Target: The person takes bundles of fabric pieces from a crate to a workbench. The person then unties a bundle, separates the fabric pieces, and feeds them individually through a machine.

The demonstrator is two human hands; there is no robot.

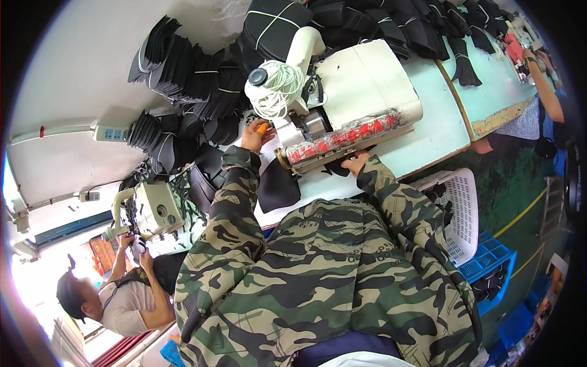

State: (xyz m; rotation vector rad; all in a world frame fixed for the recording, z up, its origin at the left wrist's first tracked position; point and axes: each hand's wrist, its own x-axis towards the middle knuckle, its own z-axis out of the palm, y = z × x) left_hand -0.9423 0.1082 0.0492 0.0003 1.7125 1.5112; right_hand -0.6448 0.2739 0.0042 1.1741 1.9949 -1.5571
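My left hand (252, 137) is closed around an orange handle (263, 128) beside the left end of a cream-coloured bench machine (370, 76); what the handle belongs to is hidden. My right hand (356, 163) pinches a small black piece of sheet material (336, 166) just under the machine's front edge. That front bar (348, 139) is smeared with red and black. A larger black sheet piece (279, 186) hangs over the table edge below my left hand. A coil of pale cord (275, 88) is looped on the machine's arm.
Tied stacks of black sheets (189, 73) crowd the far side. A white basket (461, 214) and a blue crate (498, 266) stand at the right. At lower left a person (131, 300) works at another machine (156, 208); another person's arm (545, 88) shows at far right.
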